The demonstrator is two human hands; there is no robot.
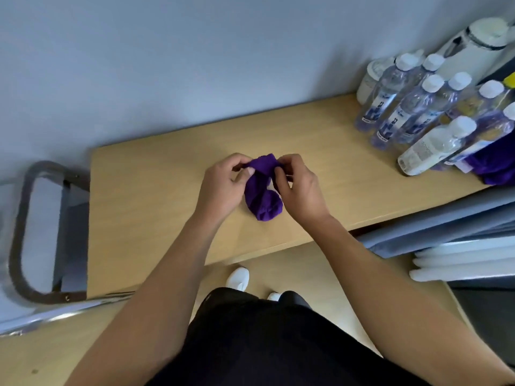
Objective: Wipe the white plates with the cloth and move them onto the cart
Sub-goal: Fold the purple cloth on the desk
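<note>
The person's black clothing (pixel 264 344) fills the lower foreground. The purple cloth (pixel 263 199) is bunched and creased, its lower end resting mid-surface on the desk (pixel 156 190). The left hand (pixel 223 188) and right hand (pixel 299 188) each pinch its upper edge. Capped water bottles (pixel 418 107) stand at the desk's far right, with a grey wall (pixel 167 65) behind.

Lit evenly and fairly brightly, seemingly from above and the right: soft grey shadow thrown on the wall (pixel 320 65) left of the bottles (pixel 412 112). Washed out on the white caps (pixel 432 81) (detail lost). Bowed at the edges, wide-angle. Softly blurred overall, smeared worst around the cart handle (pixel 18 232).
</note>
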